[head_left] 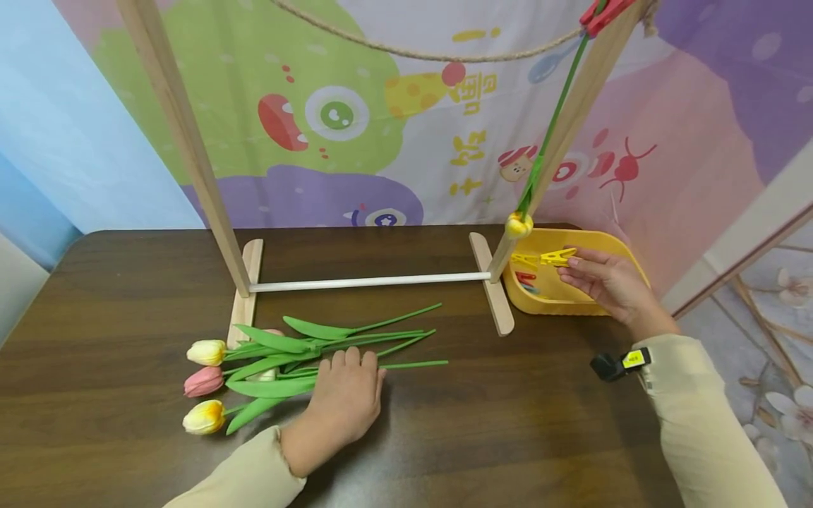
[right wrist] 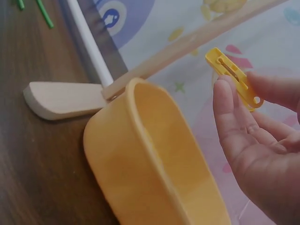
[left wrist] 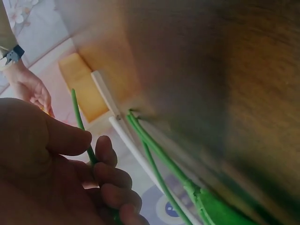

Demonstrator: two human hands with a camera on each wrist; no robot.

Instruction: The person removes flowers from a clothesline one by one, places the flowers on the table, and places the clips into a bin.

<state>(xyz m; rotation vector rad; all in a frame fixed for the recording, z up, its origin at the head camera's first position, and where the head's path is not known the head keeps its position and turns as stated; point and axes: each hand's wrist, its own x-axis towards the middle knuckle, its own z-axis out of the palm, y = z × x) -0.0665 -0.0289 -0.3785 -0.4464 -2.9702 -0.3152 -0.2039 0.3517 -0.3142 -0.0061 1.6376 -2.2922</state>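
My right hand (head_left: 606, 282) pinches a yellow clothespin (head_left: 557, 257) between thumb and fingers, above the yellow basket (head_left: 552, 307). The right wrist view shows that clothespin (right wrist: 230, 75) clear of the basket rim. At the table's front, my left hand (head_left: 348, 395) lies over several artificial tulips. In the left wrist view its thumb and curled fingers grip one green tulip stem (left wrist: 78, 110); other stems (left wrist: 154, 149) lie beyond the fingers. The tulip heads point left: a pink one (head_left: 203, 382) lies between a white-yellow one (head_left: 206, 352) and a yellow one (head_left: 204, 417).
A wooden frame (head_left: 190, 141) with a white crossbar (head_left: 368, 283) stands behind the tulips. Twine (head_left: 406, 52) sags across its top. A red clothespin (head_left: 603, 15) holds a yellow tulip (head_left: 519, 226) head down by the right post. Red clothespins (head_left: 526, 276) lie in the basket.
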